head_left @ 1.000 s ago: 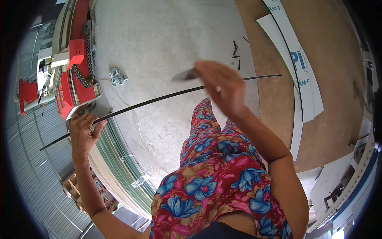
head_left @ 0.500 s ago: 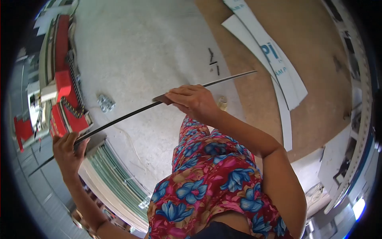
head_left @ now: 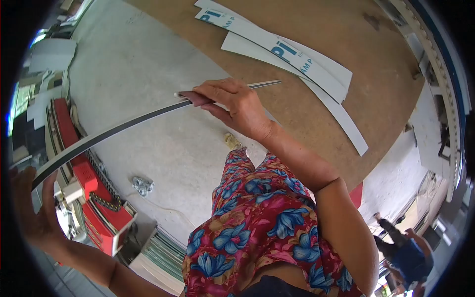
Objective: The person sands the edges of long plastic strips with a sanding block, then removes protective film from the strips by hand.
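Note:
A long, thin strip with a dark face and a pale edge (head_left: 114,129) runs across the view, bowing a little. At the far left, my left hand (head_left: 42,222) grips it near one end, its fingers dim at the picture's rim. My right hand (head_left: 238,106) pinches a folded reddish-brown sheet, which looks like sandpaper (head_left: 197,98), against the strip. The strip passes under that hand and its narrow tip shows beyond the knuckles. How far the sheet wraps round the strip is hidden by my fingers.
White printed boards (head_left: 292,57) lie crossed on a brown sheet (head_left: 391,84) on the floor. A red machine with a chain (head_left: 91,183) stands left, near crumpled plastic (head_left: 142,185) and stacked panels (head_left: 166,255). Another person (head_left: 413,260) is at lower right.
The view has turned, so the white boards sit further left. My left hand is further out left, and the strip shows more of its face and pale edge. Another person has come into view.

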Demonstrator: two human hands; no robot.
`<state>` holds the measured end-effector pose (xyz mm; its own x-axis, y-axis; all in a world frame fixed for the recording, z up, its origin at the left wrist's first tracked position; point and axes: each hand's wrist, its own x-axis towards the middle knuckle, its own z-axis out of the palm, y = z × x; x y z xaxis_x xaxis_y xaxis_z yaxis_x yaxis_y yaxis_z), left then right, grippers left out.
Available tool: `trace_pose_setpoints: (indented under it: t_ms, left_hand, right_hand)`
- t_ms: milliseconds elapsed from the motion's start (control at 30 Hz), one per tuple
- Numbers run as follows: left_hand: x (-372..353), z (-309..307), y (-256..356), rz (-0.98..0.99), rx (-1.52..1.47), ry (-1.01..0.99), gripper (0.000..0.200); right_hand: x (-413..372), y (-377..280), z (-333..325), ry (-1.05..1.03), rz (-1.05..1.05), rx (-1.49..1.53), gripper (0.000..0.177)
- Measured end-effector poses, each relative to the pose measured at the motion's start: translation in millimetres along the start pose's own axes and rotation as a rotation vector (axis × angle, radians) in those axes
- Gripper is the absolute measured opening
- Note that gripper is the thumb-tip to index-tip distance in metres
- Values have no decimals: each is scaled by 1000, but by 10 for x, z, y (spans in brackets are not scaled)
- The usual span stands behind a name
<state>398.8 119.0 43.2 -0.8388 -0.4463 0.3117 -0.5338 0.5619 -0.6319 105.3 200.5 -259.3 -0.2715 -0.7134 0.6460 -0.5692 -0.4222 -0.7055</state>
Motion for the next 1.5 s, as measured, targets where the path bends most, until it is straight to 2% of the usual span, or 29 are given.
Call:
trace_pose_setpoints:
  t_ms: [133, 267, 333, 367, 400, 433, 467, 500, 533, 567, 633, 733, 800, 933, 1000, 1033, 1100, 1200, 1300, 1333, 1433, 1500]
  left_hand:
    - [230, 5, -230, 47, 123, 74, 36]
    - [363, 64, -707, 118, 402, 47, 40]
    - [378, 140, -1110, 227, 721, -34, 42]
    - [408, 185, -1362, 369, 1040, -91, 43]
    - [438, 244, -1547, 616, 1536, -113, 44]
    - [519, 322, -1721, 822, 1817, -99, 45]
    - [607, 406, -1788, 899, 1908, -80, 46]
    - [750, 457, -1778, 800, 1764, -69, 47]
    - [875, 547, -1725, 612, 1431, -54, 49]
    - [1004, 631, -1570, 424, 949, -15, 50]
    - [1277, 770, -1184, 265, 438, 102, 53]
    - [1648, 982, -511, 220, 62, 234, 58]
    - [1821, 1120, -84, 233, -159, 290, 61]
    - [1977, 1564, 815, 218, -493, 293, 68]
    - [1894, 1941, 1326, 210, -697, 264, 55]
    - [1812, 2220, 1586, 217, -915, 282, 52]
    - [1523, 2616, 2152, 135, -1103, 135, 51]
    - [909, 3036, 2891, 43, -1167, -174, 49]
    - [196, 3320, 3395, -3, -1206, -389, 49]
    - [6, 3347, 3499, -26, -1214, -459, 47]
    - [-460, 3371, 3729, -159, -1330, -619, 42]
    - [-686, 3369, 3855, -262, -1416, -650, 39]
  right_hand:
    - [-143, 75, -108, 131, 25, -121, 28]
    - [-525, 513, -99, 195, 141, -290, 22]
    - [-808, 901, -90, 195, 233, -384, 19]
    - [-911, 1009, -125, 176, 276, -388, 18]
    - [-1004, 1093, -162, 158, 319, -390, 18]
    - [-1086, 1126, -191, 138, 365, -390, 18]
    - [-1108, 1091, -226, 141, 348, -413, 17]
    - [-1075, 1010, -278, 139, 330, -432, 17]
    - [-1047, 926, -339, 136, 312, -449, 17]
    - [-1045, 842, -432, 159, 331, -457, 17]
    - [-1079, 682, -692, 197, 419, -478, 16]
    - [-1263, 527, -1113, 309, 590, -543, 17]
    - [-1544, 585, -1394, 356, 622, -710, 16]
    - [-2167, 831, -1827, 224, 768, -989, 18]
    - [-2410, 1051, -1964, 184, 821, -1024, 18]
    - [-2493, 1168, -2009, 143, 877, -1058, 18]
    - [-2609, 1420, -2088, 57, 983, -1122, 19]
    - [-2758, 1817, -2251, -65, 1073, -1193, 21]
    - [-2774, 2074, -2462, -48, 1204, -1145, 24]
    - [-2780, 2167, -2548, -18, 1251, -1127, 27]
    - [-3258, 2606, -3044, 268, 1157, -1065, 28]
    - [-2975, 2521, -3101, 502, 1215, -1106, 29]
